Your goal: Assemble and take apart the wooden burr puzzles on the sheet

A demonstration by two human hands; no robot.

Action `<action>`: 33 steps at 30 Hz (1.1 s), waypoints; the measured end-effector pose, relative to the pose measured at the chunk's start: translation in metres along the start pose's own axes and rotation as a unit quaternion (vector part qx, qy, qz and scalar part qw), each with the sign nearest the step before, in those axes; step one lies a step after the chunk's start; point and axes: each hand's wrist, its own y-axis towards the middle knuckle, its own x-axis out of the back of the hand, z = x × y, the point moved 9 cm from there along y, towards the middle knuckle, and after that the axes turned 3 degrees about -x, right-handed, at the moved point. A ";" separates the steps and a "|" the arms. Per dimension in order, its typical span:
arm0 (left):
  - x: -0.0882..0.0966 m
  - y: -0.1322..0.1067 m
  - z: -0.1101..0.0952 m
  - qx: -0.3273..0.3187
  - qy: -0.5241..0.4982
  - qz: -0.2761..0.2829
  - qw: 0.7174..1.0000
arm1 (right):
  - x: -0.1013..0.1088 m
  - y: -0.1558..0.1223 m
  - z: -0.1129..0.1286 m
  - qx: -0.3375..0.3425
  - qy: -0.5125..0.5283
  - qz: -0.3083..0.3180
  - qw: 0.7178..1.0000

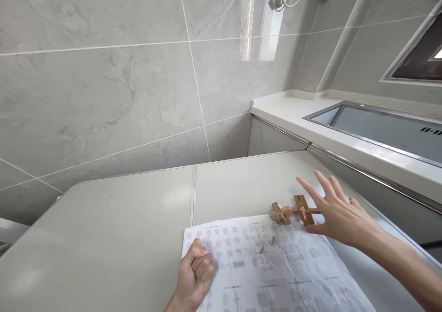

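Note:
A small wooden puzzle point(289, 210) of crossed blocks and a thin rod lies on the grey table point(120, 229), at the top edge of a printed sheet of diagrams point(269, 266). My right hand point(336, 213) hovers just right of the puzzle with fingers spread; its thumb reaches toward the nearest block, and I cannot tell whether it touches. My left hand point(195, 275) rests as a closed fist on the sheet's left edge, with nothing visible in it.
A tiled wall rises behind the table. A white counter point(293, 114) with a steel sink point(383, 127) runs along the right, higher than the table. A seam point(192, 197) divides the tabletop.

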 end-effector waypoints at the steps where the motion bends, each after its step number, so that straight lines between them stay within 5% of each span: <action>1: 0.001 0.000 0.000 0.000 0.001 0.000 1.000 | -0.011 0.004 0.002 -0.008 0.015 0.025 1.000; 8: 0.002 -0.001 0.004 0.009 0.011 0.001 1.000 | -0.047 0.018 0.006 -0.035 0.065 0.107 0.991; 19: 0.002 -0.001 0.005 0.011 0.036 0.003 0.999 | -0.047 0.013 0.010 -0.052 0.156 0.167 0.972; 26: -0.002 -0.002 0.005 0.010 0.060 0.020 0.998 | -0.013 -0.015 0.007 -0.080 0.106 0.125 0.983; 33: -0.008 -0.001 0.009 0.024 0.089 0.056 0.994 | 0.045 -0.064 0.061 0.010 0.149 0.042 0.988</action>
